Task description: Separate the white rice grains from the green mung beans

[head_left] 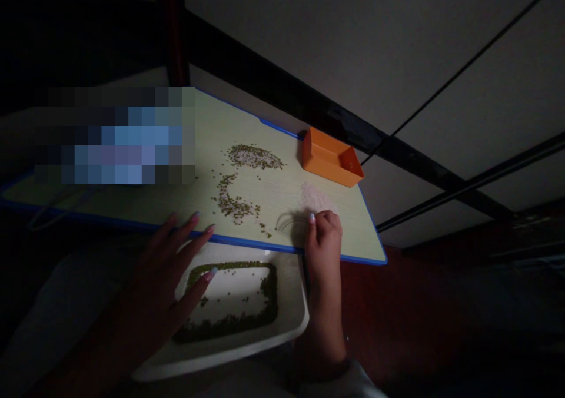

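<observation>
My left hand (176,262) hovers with fingers spread at the table's near edge, over the left side of a white tub (295,304). Small green beans (271,292) line the inside edges of that tub. My right hand (324,233) is closed near the table's right end, thumb against the fingers; a faint curved line shows beside it, and what it grips I cannot make out. Just beyond it lies a patch of pale grains (314,196). Green beans mixed with pale grains form a heap (253,156) farther back, and mostly green beans (236,205) trail nearer me.
An orange rectangular box (331,159) stands at the back right of the pale, blue-edged table (282,133). A blurred-out bluish object (132,145) sits at the left. Behind the table rises a pale panelled surface (375,45). The lighting is dim.
</observation>
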A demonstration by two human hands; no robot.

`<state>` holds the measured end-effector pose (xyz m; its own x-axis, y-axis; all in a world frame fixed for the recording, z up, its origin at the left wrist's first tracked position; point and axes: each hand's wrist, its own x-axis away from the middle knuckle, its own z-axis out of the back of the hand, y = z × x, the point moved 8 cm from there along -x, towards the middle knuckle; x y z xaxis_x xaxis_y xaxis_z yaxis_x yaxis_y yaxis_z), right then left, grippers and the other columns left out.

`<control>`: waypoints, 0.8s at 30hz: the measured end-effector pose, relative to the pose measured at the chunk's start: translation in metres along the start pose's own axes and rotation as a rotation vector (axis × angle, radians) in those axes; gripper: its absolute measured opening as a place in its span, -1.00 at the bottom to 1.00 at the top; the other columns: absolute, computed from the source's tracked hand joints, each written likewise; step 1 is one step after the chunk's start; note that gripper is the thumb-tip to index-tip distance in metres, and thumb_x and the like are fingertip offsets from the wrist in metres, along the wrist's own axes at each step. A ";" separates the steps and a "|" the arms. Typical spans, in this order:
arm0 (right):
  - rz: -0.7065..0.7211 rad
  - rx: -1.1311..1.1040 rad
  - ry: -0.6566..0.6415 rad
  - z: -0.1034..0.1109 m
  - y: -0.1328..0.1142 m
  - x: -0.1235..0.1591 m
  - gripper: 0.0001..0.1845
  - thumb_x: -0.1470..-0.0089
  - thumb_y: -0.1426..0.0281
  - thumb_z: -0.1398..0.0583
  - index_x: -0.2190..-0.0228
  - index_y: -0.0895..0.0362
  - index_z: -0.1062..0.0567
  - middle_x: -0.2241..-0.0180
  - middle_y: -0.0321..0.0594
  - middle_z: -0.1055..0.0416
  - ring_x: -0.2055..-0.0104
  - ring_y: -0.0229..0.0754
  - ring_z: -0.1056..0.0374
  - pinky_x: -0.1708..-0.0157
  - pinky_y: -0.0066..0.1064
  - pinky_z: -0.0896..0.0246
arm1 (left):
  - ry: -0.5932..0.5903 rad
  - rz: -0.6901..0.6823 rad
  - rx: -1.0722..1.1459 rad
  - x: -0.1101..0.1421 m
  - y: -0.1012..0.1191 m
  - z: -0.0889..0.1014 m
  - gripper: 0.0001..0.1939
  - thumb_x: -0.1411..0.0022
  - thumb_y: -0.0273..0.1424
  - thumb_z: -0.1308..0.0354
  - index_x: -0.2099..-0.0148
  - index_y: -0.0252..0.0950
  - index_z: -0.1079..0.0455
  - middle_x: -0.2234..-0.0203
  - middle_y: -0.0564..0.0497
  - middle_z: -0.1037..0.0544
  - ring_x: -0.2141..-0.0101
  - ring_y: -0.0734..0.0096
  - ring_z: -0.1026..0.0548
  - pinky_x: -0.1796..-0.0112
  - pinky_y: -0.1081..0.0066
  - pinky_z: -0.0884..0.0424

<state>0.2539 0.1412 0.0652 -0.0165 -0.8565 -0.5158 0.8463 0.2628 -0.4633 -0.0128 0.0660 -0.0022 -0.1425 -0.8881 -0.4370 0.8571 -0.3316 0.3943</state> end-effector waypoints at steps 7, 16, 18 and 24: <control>-0.024 0.037 0.036 0.001 -0.002 -0.001 -0.67 -0.31 0.37 0.00 0.49 0.08 -0.38 0.38 -0.17 -0.32 0.25 -0.06 -0.21 0.21 -0.23 -0.09 | 0.004 0.009 0.005 0.000 -0.002 -0.001 -0.33 -0.30 -0.19 0.01 -0.41 0.04 0.05 -0.42 -0.02 -0.12 -0.44 0.02 0.07 -0.28 -0.14 -0.24; 0.006 0.000 -0.028 -0.009 -0.009 -0.002 -0.67 -0.32 0.35 -0.01 0.47 0.08 -0.40 0.35 -0.18 -0.35 0.21 -0.08 -0.22 0.14 -0.22 -0.12 | -0.024 0.014 -0.003 0.000 -0.003 -0.003 -0.34 -0.31 -0.19 0.02 -0.41 0.07 0.07 -0.41 -0.03 -0.13 -0.44 0.02 0.07 -0.28 -0.17 -0.23; 0.016 -0.034 -0.041 -0.010 -0.009 -0.002 -0.67 -0.33 0.33 -0.01 0.47 0.07 -0.36 0.36 -0.20 -0.34 0.21 -0.09 -0.23 0.14 -0.24 -0.12 | -0.017 0.009 -0.002 0.000 -0.002 -0.003 -0.33 -0.31 -0.19 0.02 -0.42 0.07 0.09 -0.42 -0.03 -0.12 -0.44 0.03 0.08 -0.28 -0.17 -0.23; 0.016 -0.113 -0.016 -0.007 -0.005 0.000 -0.63 -0.35 0.29 0.03 0.51 0.06 -0.26 0.38 -0.23 -0.30 0.22 -0.11 -0.22 0.17 -0.26 -0.12 | -0.005 0.003 -0.009 0.000 0.000 0.000 -0.33 -0.32 -0.20 0.02 -0.42 0.02 0.09 -0.41 -0.06 -0.12 -0.44 0.03 0.07 -0.27 -0.17 -0.24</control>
<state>0.2458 0.1426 0.0625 0.0057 -0.8586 -0.5127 0.7809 0.3240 -0.5340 -0.0126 0.0661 -0.0019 -0.1427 -0.8908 -0.4315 0.8620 -0.3261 0.3881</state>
